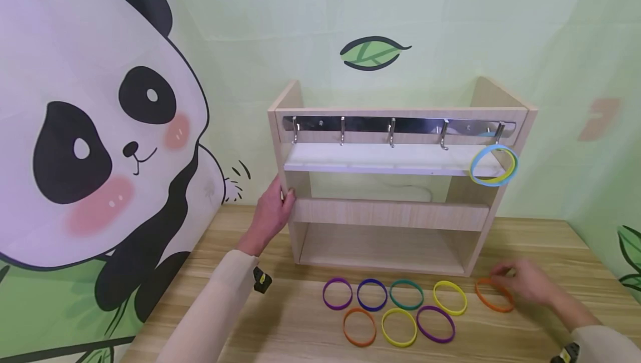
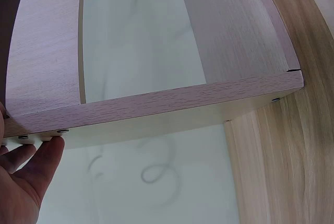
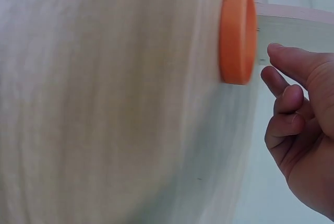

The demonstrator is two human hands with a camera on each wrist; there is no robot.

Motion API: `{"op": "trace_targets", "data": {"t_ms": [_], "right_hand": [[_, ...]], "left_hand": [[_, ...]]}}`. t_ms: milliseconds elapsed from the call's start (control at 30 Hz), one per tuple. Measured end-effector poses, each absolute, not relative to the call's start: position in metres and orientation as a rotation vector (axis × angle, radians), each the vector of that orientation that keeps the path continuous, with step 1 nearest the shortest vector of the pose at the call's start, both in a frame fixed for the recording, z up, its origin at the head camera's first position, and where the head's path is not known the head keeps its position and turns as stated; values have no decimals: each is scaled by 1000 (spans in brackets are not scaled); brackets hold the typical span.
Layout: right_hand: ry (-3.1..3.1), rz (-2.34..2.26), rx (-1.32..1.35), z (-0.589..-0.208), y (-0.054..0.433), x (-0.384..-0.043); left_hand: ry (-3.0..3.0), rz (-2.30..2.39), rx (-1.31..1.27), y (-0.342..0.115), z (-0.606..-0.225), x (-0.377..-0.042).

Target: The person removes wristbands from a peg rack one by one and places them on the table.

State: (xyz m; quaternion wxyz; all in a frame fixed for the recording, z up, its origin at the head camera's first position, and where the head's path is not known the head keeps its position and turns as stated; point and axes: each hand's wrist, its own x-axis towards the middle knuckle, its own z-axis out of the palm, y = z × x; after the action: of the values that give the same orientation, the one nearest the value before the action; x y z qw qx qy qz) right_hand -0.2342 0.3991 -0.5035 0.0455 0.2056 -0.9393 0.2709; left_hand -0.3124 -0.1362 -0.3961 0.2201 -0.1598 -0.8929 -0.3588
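Observation:
At the left side panel of a small wooden shelf [image 1: 390,215], my left hand [image 1: 272,212] grips the panel's edge. The left wrist view shows its fingertips [image 2: 52,148] against the panel beside small screw heads. My right hand [image 1: 528,280] is low over the table, fingertips right by the rim of an orange silicone wristband [image 1: 494,295]. In the right wrist view a gap shows between the fingers and the orange wristband [image 3: 237,36]; thumb and forefinger are apart. A light blue wristband [image 1: 473,168] and a yellow wristband [image 1: 512,169] hang together on the rightmost hook.
A metal strip [image 1: 368,124] with several hooks runs along the shelf's top front. On the table before the shelf lie several wristbands: purple [image 1: 338,294], blue [image 1: 372,295], teal [image 1: 407,295], yellow [image 1: 450,298], plus another orange [image 1: 359,327], yellow and purple.

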Motion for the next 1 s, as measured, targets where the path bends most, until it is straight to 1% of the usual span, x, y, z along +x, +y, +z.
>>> {"op": "trace_targets", "data": {"t_ms": [167, 300, 600, 1000], "right_hand": [[-2900, 772, 497, -487, 399, -232], [-2846, 826, 431, -472, 397, -231], [-2612, 845, 312, -424, 383, -219], [-2249, 788, 473, -385, 366, -212]], "left_hand": [[-2463, -1004, -446, -136, -396, -313], [-2474, -1007, -438, -136, -396, -313], [-2465, -993, -436, -136, -394, -312], [-2465, -990, -443, -136, -395, -313]]}}
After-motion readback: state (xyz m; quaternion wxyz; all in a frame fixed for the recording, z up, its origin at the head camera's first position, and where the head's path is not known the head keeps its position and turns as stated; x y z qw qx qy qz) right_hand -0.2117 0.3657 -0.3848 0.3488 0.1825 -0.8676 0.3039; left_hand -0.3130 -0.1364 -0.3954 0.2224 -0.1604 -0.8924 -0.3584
